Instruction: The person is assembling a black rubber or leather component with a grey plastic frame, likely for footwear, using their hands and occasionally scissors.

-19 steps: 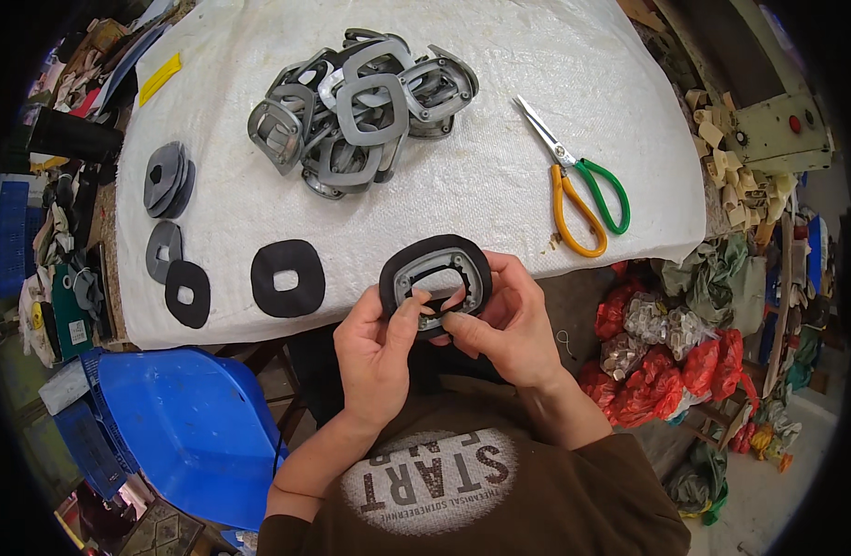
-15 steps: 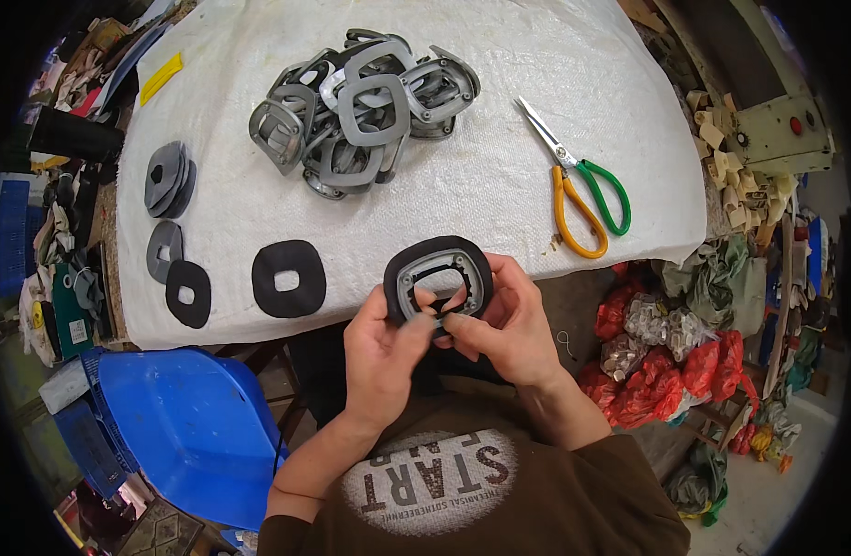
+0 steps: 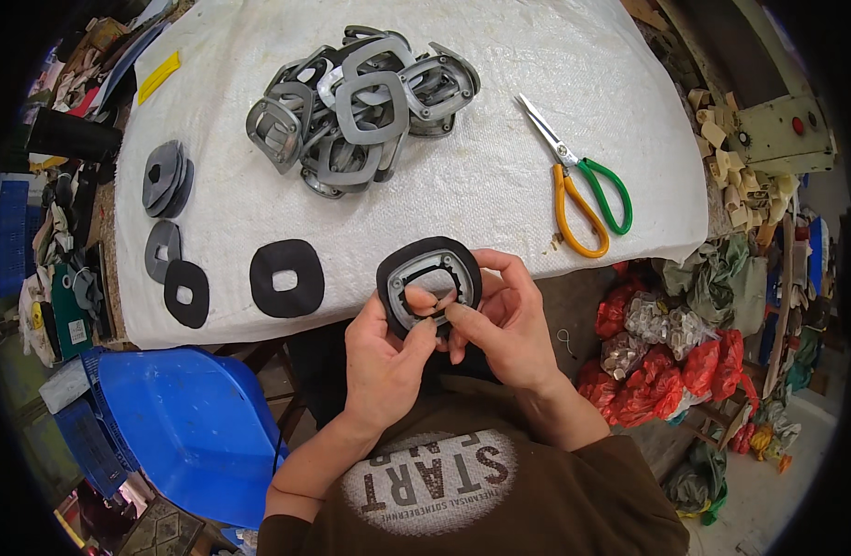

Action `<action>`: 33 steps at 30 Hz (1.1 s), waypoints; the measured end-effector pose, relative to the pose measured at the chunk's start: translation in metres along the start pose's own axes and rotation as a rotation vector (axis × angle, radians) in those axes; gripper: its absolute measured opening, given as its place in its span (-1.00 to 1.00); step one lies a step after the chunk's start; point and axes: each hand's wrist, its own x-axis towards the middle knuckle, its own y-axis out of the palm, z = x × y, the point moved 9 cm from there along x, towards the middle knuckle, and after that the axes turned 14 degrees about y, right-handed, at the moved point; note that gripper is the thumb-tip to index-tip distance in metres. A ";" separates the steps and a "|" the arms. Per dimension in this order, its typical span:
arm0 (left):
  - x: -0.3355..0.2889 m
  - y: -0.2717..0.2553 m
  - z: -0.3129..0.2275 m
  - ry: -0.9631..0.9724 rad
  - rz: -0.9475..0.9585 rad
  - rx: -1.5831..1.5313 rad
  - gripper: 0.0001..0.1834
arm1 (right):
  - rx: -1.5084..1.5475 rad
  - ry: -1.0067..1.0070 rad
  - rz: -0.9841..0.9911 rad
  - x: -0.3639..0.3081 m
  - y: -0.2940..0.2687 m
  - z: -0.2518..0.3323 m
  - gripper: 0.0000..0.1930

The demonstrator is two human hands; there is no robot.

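Table (image 3: 486,195) — bags (image 3: 646,317) of pieces (image 3: 682,331) beside — fingers (image 3: 472,324) hold frame (image 3: 398,289).

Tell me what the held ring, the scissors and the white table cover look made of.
Held ring: gray frame looks like satin plastic, perhaps cast metal, with small round bosses; matte black rim seems fabric.
Scissors: bright, reflective metal blades, likely steel; smooth orange and green handles, probably plastic.
White table cover: likely woven plastic, given its crosshatched texture and slight sheen.
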 end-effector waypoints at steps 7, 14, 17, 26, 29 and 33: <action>0.000 0.001 -0.001 0.008 -0.031 -0.033 -0.82 | 0.026 -0.110 0.014 -0.003 0.003 0.006 -0.51; 0.000 0.002 0.001 0.022 -0.037 -0.102 -0.82 | -0.084 -0.114 -0.039 -0.003 0.001 0.004 -0.49; 0.002 0.002 -0.001 0.012 -0.031 -0.056 -0.85 | -0.044 -0.097 0.014 -0.002 0.003 0.003 -0.49; 0.001 -0.001 -0.003 -0.032 -0.062 0.012 -0.83 | -0.036 -0.069 0.038 -0.001 0.007 0.002 -0.49; 0.002 -0.002 -0.001 -0.044 -0.089 0.011 -0.85 | -0.038 -0.053 0.007 0.000 0.002 0.000 -0.48; 0.003 -0.002 -0.001 -0.048 -0.054 -0.060 -0.86 | 0.029 -0.116 0.081 0.002 0.003 0.001 -0.42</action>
